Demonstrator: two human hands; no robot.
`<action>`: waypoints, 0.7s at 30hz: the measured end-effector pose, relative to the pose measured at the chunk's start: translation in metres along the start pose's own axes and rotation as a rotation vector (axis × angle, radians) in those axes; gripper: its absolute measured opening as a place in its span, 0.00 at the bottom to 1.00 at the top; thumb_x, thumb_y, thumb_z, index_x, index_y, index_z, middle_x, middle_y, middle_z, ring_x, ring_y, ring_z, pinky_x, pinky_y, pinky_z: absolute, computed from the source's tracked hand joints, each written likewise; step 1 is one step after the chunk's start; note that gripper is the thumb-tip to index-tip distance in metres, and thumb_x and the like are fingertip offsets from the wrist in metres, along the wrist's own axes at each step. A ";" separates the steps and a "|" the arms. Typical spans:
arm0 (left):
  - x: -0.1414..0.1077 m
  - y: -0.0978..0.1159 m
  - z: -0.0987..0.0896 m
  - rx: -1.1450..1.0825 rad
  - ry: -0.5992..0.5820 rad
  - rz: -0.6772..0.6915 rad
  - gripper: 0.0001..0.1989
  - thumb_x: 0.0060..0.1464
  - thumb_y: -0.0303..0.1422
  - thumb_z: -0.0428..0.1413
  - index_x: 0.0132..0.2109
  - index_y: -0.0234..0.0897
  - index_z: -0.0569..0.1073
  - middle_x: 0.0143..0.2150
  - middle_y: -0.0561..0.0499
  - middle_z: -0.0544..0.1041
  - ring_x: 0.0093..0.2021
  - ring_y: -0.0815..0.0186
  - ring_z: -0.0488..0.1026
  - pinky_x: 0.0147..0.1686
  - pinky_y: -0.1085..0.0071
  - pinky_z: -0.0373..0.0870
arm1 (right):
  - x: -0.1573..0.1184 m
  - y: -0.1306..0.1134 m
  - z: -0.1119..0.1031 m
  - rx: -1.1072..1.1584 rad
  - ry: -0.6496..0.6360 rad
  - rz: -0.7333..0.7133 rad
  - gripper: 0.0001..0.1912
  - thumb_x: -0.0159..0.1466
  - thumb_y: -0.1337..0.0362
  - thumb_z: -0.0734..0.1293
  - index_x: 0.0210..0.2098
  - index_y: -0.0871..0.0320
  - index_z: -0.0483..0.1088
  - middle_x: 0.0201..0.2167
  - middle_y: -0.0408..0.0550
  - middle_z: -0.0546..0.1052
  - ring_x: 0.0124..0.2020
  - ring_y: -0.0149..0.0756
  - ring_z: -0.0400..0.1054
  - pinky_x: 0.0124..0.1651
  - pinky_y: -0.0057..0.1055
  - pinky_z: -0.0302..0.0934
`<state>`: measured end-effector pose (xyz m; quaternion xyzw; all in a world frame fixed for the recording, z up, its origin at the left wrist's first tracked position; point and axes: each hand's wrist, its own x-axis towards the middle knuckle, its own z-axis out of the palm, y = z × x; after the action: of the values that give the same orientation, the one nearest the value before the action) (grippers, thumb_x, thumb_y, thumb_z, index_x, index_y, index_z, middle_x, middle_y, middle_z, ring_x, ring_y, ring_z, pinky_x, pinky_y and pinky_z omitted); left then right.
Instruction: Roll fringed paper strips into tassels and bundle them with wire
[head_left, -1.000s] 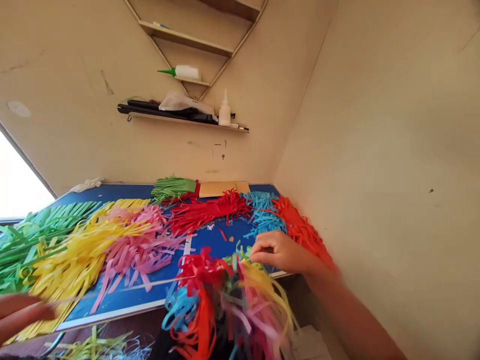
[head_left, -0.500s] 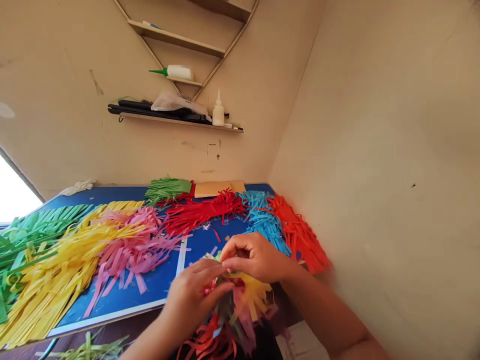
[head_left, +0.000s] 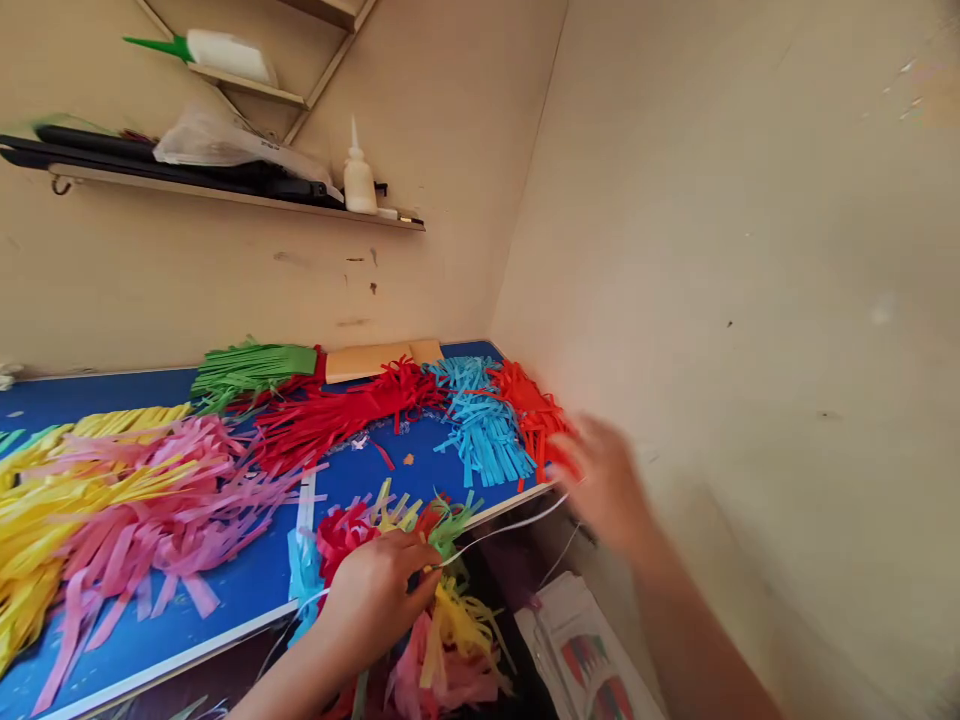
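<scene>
My left hand (head_left: 386,595) is closed, thumb and fingers pinching a white string (head_left: 510,524) among tufts of cut paper fringe. Around it bunch a red tuft (head_left: 341,535), a light green tuft (head_left: 452,525), a yellow tuft (head_left: 461,620) and a pink tuft (head_left: 442,665), hanging at the table's front edge. From the left hand the string runs up to the right, reaching the fingertips of my right hand (head_left: 600,480). That hand is smeared by motion beside the orange fringed paper (head_left: 529,405), so its grip is unclear.
On the blue table (head_left: 247,590) lie fringed papers in yellow (head_left: 45,530), pink (head_left: 172,500), red (head_left: 337,415), green (head_left: 255,370) and light blue (head_left: 480,430). Printed sheets (head_left: 581,650) are below at right. A wall shelf (head_left: 247,205) holds a glue bottle (head_left: 360,185).
My hands were together over the tufts; the right has moved away to the right, and string now stretches between them. The view has swung right and closer.
</scene>
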<state>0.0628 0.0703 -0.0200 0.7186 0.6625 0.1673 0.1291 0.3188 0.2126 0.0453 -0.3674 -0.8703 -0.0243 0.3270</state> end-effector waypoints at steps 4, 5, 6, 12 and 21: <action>0.002 0.009 -0.004 -0.007 -0.014 -0.027 0.12 0.56 0.30 0.51 0.39 0.44 0.79 0.40 0.50 0.82 0.43 0.59 0.77 0.42 0.66 0.70 | -0.026 -0.077 0.070 0.376 -0.539 -0.199 0.13 0.63 0.69 0.65 0.48 0.59 0.73 0.44 0.52 0.79 0.46 0.39 0.72 0.50 0.33 0.63; 0.000 0.006 -0.005 -0.041 -0.007 -0.042 0.11 0.56 0.31 0.52 0.40 0.44 0.79 0.40 0.50 0.82 0.44 0.59 0.77 0.43 0.66 0.70 | -0.027 -0.085 0.079 0.451 -0.585 -0.135 0.12 0.62 0.70 0.66 0.45 0.59 0.74 0.40 0.50 0.79 0.42 0.37 0.72 0.46 0.30 0.64; -0.002 0.002 -0.008 -0.094 0.000 -0.060 0.11 0.55 0.33 0.53 0.42 0.44 0.78 0.41 0.50 0.82 0.44 0.60 0.77 0.44 0.66 0.70 | -0.027 -0.088 0.085 0.506 -0.599 -0.062 0.09 0.62 0.71 0.67 0.42 0.59 0.75 0.37 0.48 0.79 0.38 0.35 0.72 0.42 0.28 0.63; -0.014 -0.039 -0.027 -0.312 0.021 -0.146 0.12 0.57 0.39 0.52 0.43 0.44 0.77 0.43 0.51 0.81 0.43 0.61 0.77 0.45 0.66 0.71 | -0.010 -0.063 0.073 0.714 -0.564 -0.016 0.03 0.55 0.70 0.72 0.26 0.58 0.76 0.21 0.39 0.69 0.24 0.27 0.61 0.30 0.24 0.52; -0.025 -0.063 -0.050 -0.263 0.325 -0.053 0.17 0.56 0.48 0.55 0.45 0.45 0.78 0.49 0.47 0.77 0.50 0.60 0.75 0.49 0.67 0.72 | 0.000 -0.049 0.074 0.821 -0.553 0.122 0.06 0.57 0.64 0.73 0.25 0.59 0.76 0.24 0.41 0.74 0.24 0.27 0.61 0.28 0.24 0.52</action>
<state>-0.0170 0.0495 -0.0015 0.6416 0.6655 0.3627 0.1176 0.2454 0.1981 -0.0031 -0.2515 -0.8391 0.4379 0.2022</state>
